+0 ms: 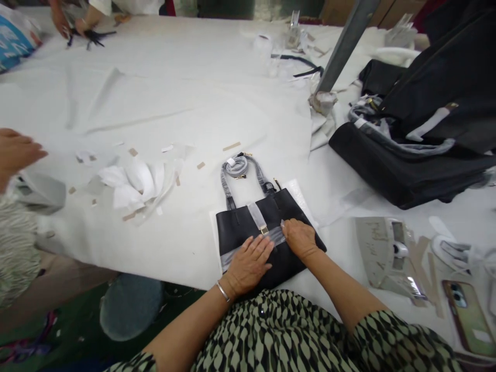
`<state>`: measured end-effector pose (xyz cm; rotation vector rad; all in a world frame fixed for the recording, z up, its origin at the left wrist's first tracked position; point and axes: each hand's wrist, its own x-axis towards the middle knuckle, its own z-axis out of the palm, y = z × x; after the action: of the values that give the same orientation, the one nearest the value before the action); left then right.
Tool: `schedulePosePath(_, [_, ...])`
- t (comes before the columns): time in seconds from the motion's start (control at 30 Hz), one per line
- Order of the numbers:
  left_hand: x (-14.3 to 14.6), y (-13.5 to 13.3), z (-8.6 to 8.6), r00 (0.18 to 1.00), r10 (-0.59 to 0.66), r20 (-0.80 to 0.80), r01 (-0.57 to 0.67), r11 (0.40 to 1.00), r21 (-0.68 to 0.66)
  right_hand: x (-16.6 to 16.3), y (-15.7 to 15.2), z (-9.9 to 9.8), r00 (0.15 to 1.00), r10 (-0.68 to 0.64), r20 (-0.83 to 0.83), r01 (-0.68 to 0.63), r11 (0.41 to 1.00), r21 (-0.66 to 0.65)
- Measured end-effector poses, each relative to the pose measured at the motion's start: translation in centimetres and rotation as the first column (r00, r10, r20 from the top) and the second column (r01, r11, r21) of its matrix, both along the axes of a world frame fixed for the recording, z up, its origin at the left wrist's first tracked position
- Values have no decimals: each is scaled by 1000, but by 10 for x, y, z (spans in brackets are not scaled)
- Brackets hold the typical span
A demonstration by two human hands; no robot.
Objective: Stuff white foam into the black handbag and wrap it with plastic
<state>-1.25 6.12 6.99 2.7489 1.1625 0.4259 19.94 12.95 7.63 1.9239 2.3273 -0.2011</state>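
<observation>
A black handbag (287, 206) lies flat in front of me at the table's near edge, its handles (226, 186) pointing away and wrapped in clear plastic. A coiled strap (239, 166), also wrapped, rests between the handles. Across the bag's front runs a strip of clear film (276, 236), passing near a small gold buckle (264, 230) on the tab. My left hand (248, 263) lies flat on the bag with fingers stretched out over the strip. Farther right, my right hand (299, 238) has its fingers closed on the end of the film. White sheet material shows under the bag.
Several black bags (403, 165) are piled at right beside a slanted metal post (344, 49). Near my right arm are a tape dispenser (374, 248) and a phone (468, 315). White scraps (135, 183) lie left. Other people's hands (17, 155) appear at left and far back. A stool (132, 306) stands below.
</observation>
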Motion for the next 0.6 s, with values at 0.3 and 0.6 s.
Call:
schedulePosePath(0.3, [31, 23, -11, 996, 46, -75, -54, 993, -109, 6, 1, -3, 1000, -8, -12, 8, 1000, 20])
schedulePosePath(0.6, [35, 33, -21, 987, -31, -160, 19, 997, -79, 10, 9, 3, 973, -95, -210, 92, 995, -24])
